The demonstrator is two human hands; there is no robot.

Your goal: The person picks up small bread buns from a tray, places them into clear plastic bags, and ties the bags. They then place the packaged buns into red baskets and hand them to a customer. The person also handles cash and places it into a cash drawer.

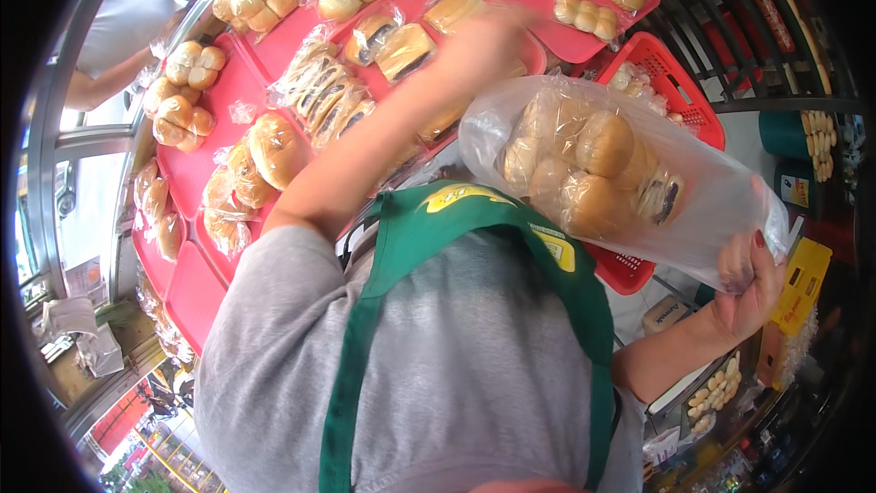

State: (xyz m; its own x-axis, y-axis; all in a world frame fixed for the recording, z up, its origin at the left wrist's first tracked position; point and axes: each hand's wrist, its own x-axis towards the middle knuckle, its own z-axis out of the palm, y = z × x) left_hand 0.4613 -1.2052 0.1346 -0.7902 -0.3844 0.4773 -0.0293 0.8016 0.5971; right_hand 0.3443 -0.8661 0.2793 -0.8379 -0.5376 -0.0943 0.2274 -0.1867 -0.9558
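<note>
- Head view: the right hand (753, 283) is gripping a clear plastic bag (721, 210) at its right end, the fingers pressing into the plastic.
- The plastic bag is stretching at a slant from the right hand toward the left hand (493, 46), just right of the view's middle. Whether it is resting on the red basket (715, 128) beneath it cannot be told.
- Round golden buns (598, 146) in shiny wrapping are filling the middle of the plastic bag. A wrapped roll with dark filling (659, 198) is sitting just beside them, nearer the right hand.
- The left hand is showing as a blur over the red trays (205, 288), near the left end of the plastic bag. Whether its fingers are spreading or closing on something cannot be told.
- Wrapped striped rolls (324, 96) are lying in a slanting row, left of the left hand. Wrapped filled loaves (404, 52) are lying between that row and the left hand.
- Bagged buns (260, 2) are standing along the far and left edges of the trays. A long wrapped bread (274, 151) is lying just beside the left forearm.
- A pack of small rolls (585, 15) is lying at the right end of the trays.
- Small wrapped items (634, 82) are sitting in the red basket; their kind is unclear.
- Another person (123, 32) in a pale top is standing beyond the trays at the far left.
- Pale rolls (716, 393) are lying low on the right, below the right hand.
</note>
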